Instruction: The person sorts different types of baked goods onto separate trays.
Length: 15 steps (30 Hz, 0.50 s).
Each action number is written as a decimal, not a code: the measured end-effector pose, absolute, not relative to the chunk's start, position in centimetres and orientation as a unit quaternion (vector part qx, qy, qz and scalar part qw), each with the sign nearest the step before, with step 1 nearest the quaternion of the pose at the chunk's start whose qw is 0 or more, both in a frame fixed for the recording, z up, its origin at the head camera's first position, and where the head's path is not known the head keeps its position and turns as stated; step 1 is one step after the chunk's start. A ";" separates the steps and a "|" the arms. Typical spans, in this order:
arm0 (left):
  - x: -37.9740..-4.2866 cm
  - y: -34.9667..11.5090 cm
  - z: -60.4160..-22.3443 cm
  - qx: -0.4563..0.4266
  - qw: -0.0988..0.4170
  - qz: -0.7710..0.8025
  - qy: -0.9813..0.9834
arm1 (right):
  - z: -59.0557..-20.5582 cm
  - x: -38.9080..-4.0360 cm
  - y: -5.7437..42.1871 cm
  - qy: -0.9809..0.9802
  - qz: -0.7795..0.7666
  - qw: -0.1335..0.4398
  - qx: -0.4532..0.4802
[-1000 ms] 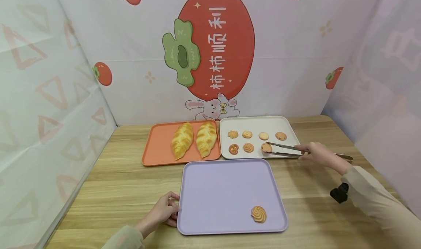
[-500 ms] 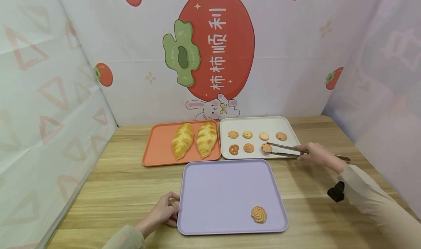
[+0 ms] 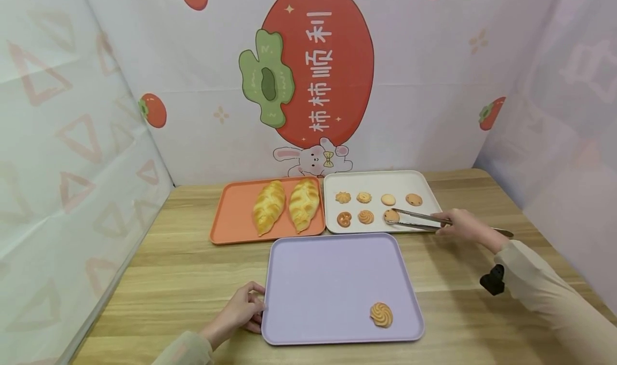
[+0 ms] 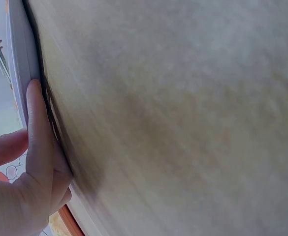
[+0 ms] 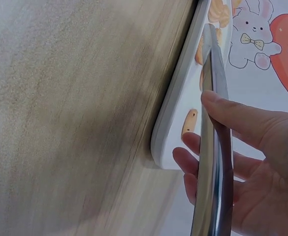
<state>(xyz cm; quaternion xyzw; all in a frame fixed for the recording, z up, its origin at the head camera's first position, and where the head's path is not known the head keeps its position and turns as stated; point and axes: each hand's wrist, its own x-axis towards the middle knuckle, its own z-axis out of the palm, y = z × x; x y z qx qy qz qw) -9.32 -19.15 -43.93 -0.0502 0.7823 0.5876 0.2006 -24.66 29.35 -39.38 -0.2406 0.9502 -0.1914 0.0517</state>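
Note:
My right hand (image 3: pixel 463 227) grips metal tongs (image 5: pixel 213 147), thumb on one arm and fingers around the other. At the front of the white tray (image 3: pixel 376 179), the tongs' tips lie on either side of a round chip-dotted cookie (image 3: pixel 391 215). More cookies stand in two rows there, among them a pretzel-shaped cookie (image 3: pixel 344 219). My left hand (image 3: pixel 241 309) rests against the left edge of the purple tray (image 3: pixel 332 279), its fingers along the outer wall in the left wrist view. A swirl cookie (image 3: pixel 382 314) lies near that tray's front right corner.
An orange tray (image 3: pixel 231 215) with two large breads (image 3: pixel 269 207) stands at the back left, beside the white tray. Wooden table (image 3: pixel 193 263) surrounds the trays. Printed cloth (image 3: pixel 424 124) rises behind and at both sides.
The right hand and tongs have shifted very slightly left; the tongs' tips remain at the same chip-dotted cookie. The left hand stays at the purple tray's edge.

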 end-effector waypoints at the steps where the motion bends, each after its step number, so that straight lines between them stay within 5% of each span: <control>1: -9.3 -19.1 -43.9 -0.051 0.199 0.587 0.783 | -39.4 -24.7 29.4 0.950 -0.193 0.053 -0.238; 15: -9.4 -19.1 -44.2 -0.055 0.196 0.588 0.783 | -39.4 -24.3 29.5 0.948 -0.214 0.039 -0.233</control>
